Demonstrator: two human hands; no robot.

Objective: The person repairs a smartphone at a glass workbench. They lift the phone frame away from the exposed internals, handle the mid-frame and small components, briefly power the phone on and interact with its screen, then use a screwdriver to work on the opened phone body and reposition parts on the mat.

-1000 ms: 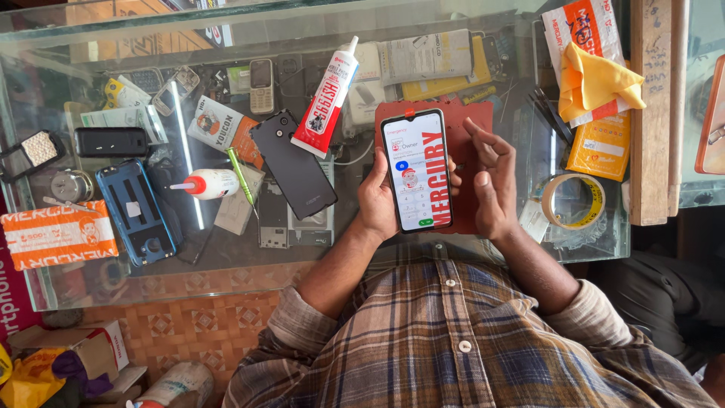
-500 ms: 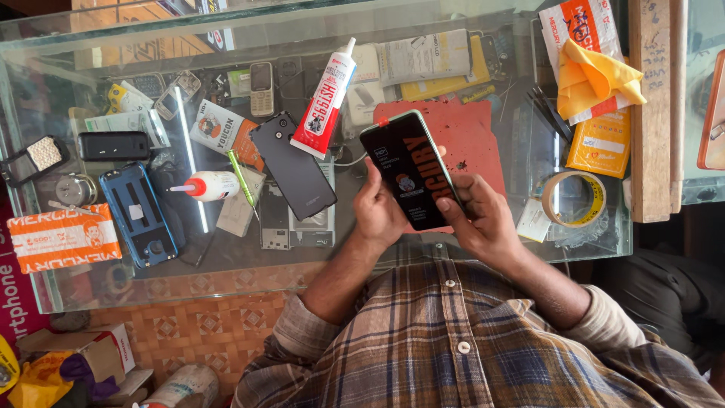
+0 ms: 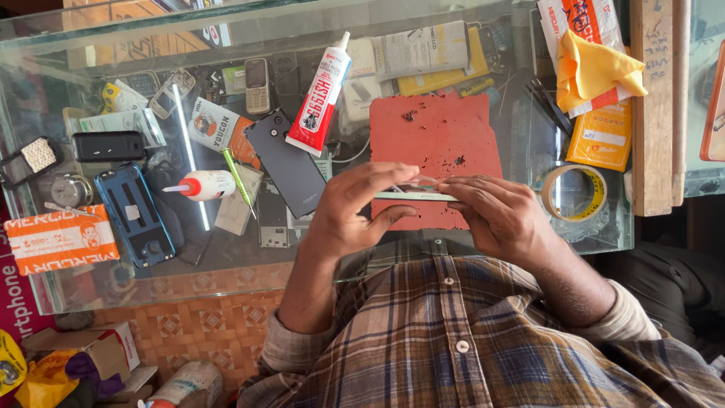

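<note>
I hold a slim smartphone (image 3: 414,196) edge-on to the camera, over the near edge of a red work mat (image 3: 438,136) on the glass counter. My left hand (image 3: 355,208) grips its left end, fingers above and thumb below. My right hand (image 3: 498,211) pinches its right end. The screen cannot be seen from this angle.
On the glass counter (image 3: 75,45): a red-and-white glue tube (image 3: 317,102), a dark phone back cover (image 3: 285,162), a small white bottle (image 3: 204,185), a blue phone frame (image 3: 136,215), a tape roll (image 3: 578,193), a yellow cloth (image 3: 596,72), boxes and small parts.
The phone showed a lit screen a second ago, then went dark and tilted. Now it is turned flat, edge toward me, with both hands at its ends.
</note>
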